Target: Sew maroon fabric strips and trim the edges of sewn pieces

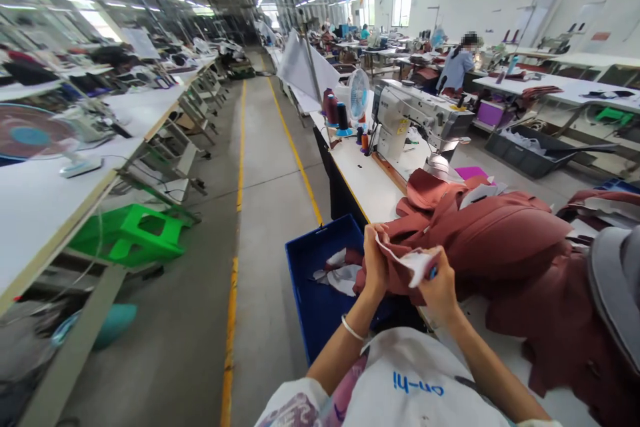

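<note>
Both hands are pinching one small fabric piece (410, 259), maroon with a white backing, held up just off the near table edge: left hand (375, 267) grips its left end, right hand (439, 290) its right, fingers closed on the cloth. Looks light and floppy (no stiffness at all), so I'd say edges are the spot to hold. Blue bin (320, 293) on the floor below holds similar scraps. Bigger maroon pile (500, 233) sits right.

Person is wearing a thin silver bangle (353, 329) on the left wrist, short pale patterned sleeves (295, 407), and a white apron (415, 380) bearing blue lettering.
</note>
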`<state>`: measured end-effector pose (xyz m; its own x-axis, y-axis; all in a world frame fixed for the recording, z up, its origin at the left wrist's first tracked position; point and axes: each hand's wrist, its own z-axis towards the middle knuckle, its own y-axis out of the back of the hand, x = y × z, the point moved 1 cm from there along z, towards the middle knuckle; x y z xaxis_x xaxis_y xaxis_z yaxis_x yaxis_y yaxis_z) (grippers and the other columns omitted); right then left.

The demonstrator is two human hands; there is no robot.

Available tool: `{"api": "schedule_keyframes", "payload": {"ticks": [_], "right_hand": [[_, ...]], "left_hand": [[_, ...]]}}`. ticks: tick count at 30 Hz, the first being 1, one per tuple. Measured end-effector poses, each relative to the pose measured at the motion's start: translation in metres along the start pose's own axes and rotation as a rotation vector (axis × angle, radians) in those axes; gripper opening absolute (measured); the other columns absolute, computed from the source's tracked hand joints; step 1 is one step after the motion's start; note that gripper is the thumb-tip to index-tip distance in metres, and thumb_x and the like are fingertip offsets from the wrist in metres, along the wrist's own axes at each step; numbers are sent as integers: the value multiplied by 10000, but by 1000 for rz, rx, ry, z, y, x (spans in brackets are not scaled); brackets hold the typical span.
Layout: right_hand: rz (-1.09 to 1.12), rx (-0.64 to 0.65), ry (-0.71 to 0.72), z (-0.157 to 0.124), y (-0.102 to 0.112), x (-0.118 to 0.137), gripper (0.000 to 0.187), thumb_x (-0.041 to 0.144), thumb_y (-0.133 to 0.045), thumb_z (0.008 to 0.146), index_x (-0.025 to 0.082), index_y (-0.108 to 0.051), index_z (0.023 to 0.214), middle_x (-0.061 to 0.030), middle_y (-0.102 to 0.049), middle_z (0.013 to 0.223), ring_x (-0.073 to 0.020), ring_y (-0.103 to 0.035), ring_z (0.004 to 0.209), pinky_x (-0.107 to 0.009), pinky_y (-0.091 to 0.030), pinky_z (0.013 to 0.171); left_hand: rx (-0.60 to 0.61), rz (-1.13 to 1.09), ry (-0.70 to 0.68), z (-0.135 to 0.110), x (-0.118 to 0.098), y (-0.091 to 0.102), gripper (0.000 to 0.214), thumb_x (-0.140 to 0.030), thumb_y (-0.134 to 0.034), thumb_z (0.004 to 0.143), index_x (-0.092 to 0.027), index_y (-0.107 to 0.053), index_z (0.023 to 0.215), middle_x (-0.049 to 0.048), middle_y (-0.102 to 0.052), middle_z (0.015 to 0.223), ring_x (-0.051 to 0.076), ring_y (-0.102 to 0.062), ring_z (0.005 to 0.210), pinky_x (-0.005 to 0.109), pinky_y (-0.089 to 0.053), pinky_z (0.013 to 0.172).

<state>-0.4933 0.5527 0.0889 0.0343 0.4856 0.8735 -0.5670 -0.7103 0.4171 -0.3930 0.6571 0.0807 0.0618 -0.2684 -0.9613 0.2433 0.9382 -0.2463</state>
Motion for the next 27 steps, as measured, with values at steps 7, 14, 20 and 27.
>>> {"api": "schedule_keyframes", "payload": {"ticks": [7,14,20,27], "right_hand": [[421,-10,-57,71,37,22,423,472,-719,719,228,-396,845,4,-514,754,-159,-512,667,-286,-456,641],[-263,-273,174,102,78,23,321,532,-409,928,217,-450,882,-33,-593,711,-202,-563,645,-322,-419,695],[-551,476,477,99,74,34,365,536,-329,972,226,-508,897,-47,-660,792,-219,-635,731,-278,-372,640],[-719,680,533,114,67,31,433,608,-317,955,235,-528,891,-36,-675,747,-233,-641,685,-267,-288,578]], "left_hand": [[453,430,-80,-9,-23,36,430,-542,-629,798,-141,-629,953,24,-634,872,179,-545,801,282,-439,761],[220,409,-55,-9,-40,32,312,-461,-587,857,-162,-652,921,20,-664,868,178,-569,812,263,-438,771],[339,325,-33,-8,-46,32,304,-445,-519,902,-160,-626,901,35,-634,881,183,-556,844,275,-434,816],[460,261,-50,-6,-51,39,260,-423,-490,925,-184,-573,986,31,-583,952,176,-530,914,283,-411,897]]}}
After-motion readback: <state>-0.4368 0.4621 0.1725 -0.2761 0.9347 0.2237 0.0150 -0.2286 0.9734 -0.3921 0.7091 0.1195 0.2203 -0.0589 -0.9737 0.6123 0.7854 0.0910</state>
